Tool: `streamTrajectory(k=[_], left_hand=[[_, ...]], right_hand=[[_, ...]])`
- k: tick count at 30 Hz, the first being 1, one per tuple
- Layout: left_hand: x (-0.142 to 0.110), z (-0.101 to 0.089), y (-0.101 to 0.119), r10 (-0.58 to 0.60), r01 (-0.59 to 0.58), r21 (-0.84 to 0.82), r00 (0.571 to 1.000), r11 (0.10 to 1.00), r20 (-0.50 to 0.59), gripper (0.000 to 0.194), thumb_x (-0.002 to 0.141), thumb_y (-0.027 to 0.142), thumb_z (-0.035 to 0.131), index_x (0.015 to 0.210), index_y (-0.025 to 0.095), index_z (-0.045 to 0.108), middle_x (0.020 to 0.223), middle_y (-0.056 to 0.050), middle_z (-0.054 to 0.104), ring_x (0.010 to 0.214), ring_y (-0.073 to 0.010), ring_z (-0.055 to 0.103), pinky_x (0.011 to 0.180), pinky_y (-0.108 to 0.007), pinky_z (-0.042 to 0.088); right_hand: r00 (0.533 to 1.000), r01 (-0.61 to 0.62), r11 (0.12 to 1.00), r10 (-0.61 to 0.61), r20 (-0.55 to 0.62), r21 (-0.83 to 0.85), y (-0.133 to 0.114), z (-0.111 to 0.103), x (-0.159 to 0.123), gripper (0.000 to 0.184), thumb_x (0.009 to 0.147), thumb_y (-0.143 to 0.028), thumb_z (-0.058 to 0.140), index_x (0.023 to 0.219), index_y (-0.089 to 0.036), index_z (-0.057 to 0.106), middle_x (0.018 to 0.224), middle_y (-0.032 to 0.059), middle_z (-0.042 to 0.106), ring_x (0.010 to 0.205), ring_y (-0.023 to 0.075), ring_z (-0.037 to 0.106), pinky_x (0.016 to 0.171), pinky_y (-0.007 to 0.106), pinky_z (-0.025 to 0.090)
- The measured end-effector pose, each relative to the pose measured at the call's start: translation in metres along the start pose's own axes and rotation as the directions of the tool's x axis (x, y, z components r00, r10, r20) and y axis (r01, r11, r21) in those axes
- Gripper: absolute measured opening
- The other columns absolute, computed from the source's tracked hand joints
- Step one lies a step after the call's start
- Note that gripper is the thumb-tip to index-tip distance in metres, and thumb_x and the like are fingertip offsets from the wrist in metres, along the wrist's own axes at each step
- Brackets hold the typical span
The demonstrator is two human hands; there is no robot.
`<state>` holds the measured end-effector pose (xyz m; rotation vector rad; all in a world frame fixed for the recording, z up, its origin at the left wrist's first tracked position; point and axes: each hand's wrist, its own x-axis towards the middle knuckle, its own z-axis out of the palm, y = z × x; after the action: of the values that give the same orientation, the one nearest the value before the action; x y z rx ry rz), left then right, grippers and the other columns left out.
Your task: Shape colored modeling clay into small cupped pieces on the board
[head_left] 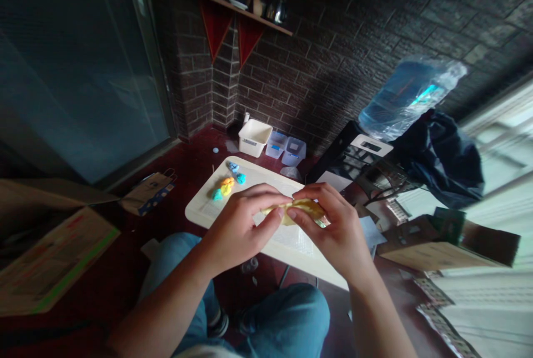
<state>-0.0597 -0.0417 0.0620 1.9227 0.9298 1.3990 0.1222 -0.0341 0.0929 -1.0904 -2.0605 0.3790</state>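
Above the low table, my left hand (254, 222) pinches one end of a flattened, soft yellow piece (306, 209) between thumb and fingers. My right hand (333, 227) grips the same piece from the other side, its thumb pressed on the near face. It looks like modelling clay, though I cannot be sure. To the left on the cream table (197, 211) lie several small lumps: a blue one (233, 167), a cyan one (240, 179), a yellow-orange one (227, 186) and a teal one (217, 195). My hands partly hide the table's middle.
A white bin (255, 139) and two clear plastic boxes (293, 151) stand on the floor behind the table. At the right is a water dispenser with a wrapped bottle (408, 97), beside an open cardboard box (449, 255). Another carton (58, 261) sits left, near a paper bag (147, 192).
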Motion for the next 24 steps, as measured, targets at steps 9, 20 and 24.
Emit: streamTrajectory(k=[9, 20, 24], left_hand=[[0.003, 0.001, -0.011, -0.081, 0.08, -0.095, 0.997, 0.992, -0.008, 0.014, 0.08, 0.027, 0.074, 0.09, 0.017, 0.072, 0.09, -0.004, 0.072, 0.085, -0.0153, 0.067, 0.076, -0.023, 0.052], [-0.002, 0.002, -0.021, -0.217, 0.221, -0.301, 0.975, 0.928, 0.048, 0.022, 0.082, 0.032, 0.071, 0.099, 0.019, 0.07, 0.104, -0.006, 0.071, 0.098, -0.0183, 0.068, 0.083, -0.025, 0.055], [0.001, 0.004, -0.02, -0.187, 0.195, -0.246, 0.981, 0.95, 0.057, 0.027, 0.079, 0.031, 0.074, 0.103, 0.018, 0.07, 0.106, -0.007, 0.072, 0.098, -0.0185, 0.068, 0.083, -0.026, 0.055]], right_hand=[[0.99, -0.127, 0.973, 0.113, 0.08, 0.192, 0.007, 0.0, -0.003, 0.015, 0.087, -0.033, 0.068, 0.096, -0.021, 0.066, 0.092, 0.0052, 0.066, 0.084, 0.0177, 0.064, 0.071, 0.028, 0.053], [0.994, -0.1, 0.943, 0.08, 0.074, 0.319, 0.018, -0.009, -0.018, 0.007, 0.088, -0.025, 0.068, 0.094, -0.023, 0.066, 0.105, 0.0065, 0.066, 0.101, 0.0197, 0.063, 0.085, 0.034, 0.055], [0.995, -0.085, 0.958, 0.069, 0.069, 0.274, 0.016, -0.008, -0.017, 0.01, 0.088, -0.026, 0.067, 0.098, -0.023, 0.067, 0.103, 0.007, 0.068, 0.099, 0.02, 0.065, 0.086, 0.036, 0.055]])
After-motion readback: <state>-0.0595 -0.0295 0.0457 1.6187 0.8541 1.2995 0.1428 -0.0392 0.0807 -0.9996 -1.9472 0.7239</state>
